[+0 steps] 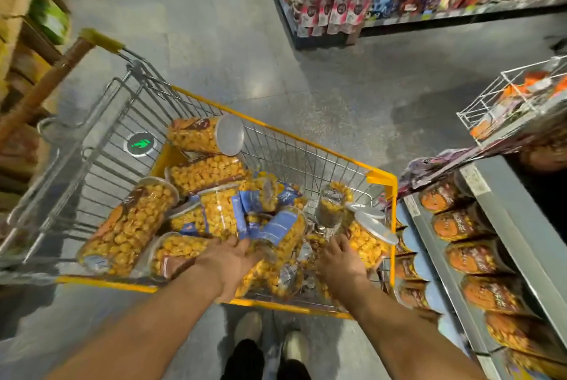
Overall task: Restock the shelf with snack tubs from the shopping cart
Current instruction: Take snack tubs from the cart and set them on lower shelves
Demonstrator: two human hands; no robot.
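Those tubs look like clear plastic cylinders packed with yellow puffed snack, so I would judge them light for their bulk, stiff enough to keep their shape under a squeeze, but smooth-walled and apt to roll or slide, lying as they do in a loose heap in the shopping cart (380, 178). The safest hold seems to be around the middle of the barrel, fingers wrapped over the paper label, not by the flat pale lid, which might pop off. The left hand (230, 260) is reaching down into the cart with fingers spread and partly curled, its fingertips touching a blue-labelled tub (280, 230) that lies tilted just ahead of it; it has not closed around it, and holds nothing that I can see. Another tub, brown-labelled (176, 252), lies just to the outer side of that hand's wrist. The right hand (339, 260) is also open, fingers loosely splayed, hovering over a tub with a grey lid (369, 240) just beyond and to the outside of its fingertips; whether it touches I cannot tell. Further off to that hand's outer side stands the shelf (497, 214), with rows of orange-labelled tubs (471, 257) already on it.
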